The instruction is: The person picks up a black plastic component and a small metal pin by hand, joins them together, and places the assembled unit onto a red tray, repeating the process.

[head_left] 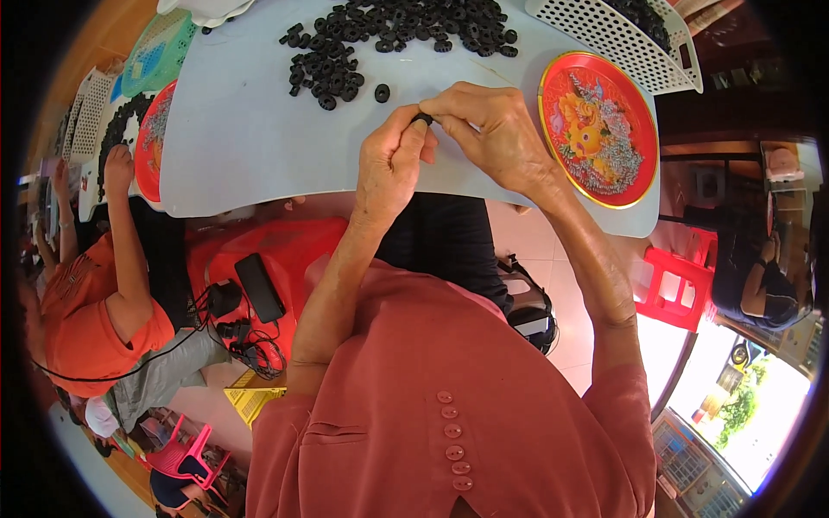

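Observation:
My left hand pinches a small black wheel-like piece between thumb and fingers, just over the near part of the pale table. From the other side, the closed fingertips of my right hand meet the same piece. Whatever those fingertips hold is too small or covered to make out. Beyond my hands lies a heap of similar black pieces, and one loose black piece sits apart from it. Right of my right hand is a red round tray with a gold rim, holding many small silvery metal parts.
A white perforated basket with black pieces stands at the far right. On the left, a person in orange works at a table with another red tray and a green basket. Cables and a black device rest on a red stool.

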{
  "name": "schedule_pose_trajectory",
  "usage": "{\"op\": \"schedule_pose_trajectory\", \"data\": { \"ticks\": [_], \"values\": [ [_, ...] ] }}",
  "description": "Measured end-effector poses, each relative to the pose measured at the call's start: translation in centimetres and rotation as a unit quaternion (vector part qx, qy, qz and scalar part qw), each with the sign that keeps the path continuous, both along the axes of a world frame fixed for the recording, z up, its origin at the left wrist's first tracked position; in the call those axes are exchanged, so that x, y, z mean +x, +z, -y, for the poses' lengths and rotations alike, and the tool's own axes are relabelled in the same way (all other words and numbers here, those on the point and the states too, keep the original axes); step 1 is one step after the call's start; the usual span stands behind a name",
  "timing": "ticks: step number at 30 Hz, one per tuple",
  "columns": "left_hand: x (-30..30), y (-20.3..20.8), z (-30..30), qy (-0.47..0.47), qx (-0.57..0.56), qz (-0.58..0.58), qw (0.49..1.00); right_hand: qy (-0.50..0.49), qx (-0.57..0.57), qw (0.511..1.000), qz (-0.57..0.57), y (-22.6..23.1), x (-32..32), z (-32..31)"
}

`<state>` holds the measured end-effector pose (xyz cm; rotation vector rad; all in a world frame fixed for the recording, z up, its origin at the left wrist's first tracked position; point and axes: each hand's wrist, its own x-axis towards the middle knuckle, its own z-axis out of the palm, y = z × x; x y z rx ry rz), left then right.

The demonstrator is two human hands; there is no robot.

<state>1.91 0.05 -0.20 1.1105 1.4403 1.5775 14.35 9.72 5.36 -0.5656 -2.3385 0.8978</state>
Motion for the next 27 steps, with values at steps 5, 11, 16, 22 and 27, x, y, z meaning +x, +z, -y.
{"op": "schedule_pose_trajectory", "data": {
  "ticks": [5,11,16,22,27],
  "values": [
    [-0.1,0.1,0.0,-0.023,-0.002,-0.02,1.0,-0.012,-0.081,0.997,0.007,-0.3,0.4,-0.3],
    [0.1,0.6,0.2,-0.016,-0.001,-0.052,0.999,-0.026,-0.075,0.997,0.013,0.1,0.6,0.4],
    [0.0,0.6,0.0,-0.01,-0.005,-0.044,0.999,-0.026,-0.058,0.998,0.003,-0.3,0.4,0.3],
    [0.2,0.3,-0.2,0.009,0.009,-0.019,1.0,-0.053,0.014,0.997,-0.047,-1.2,-0.3,1.5],
    [-0.1,0.4,0.1,0.0,0.005,-0.033,0.999,-0.049,-0.017,0.998,-0.04,-1.1,-0.1,1.3]
  ]
}}
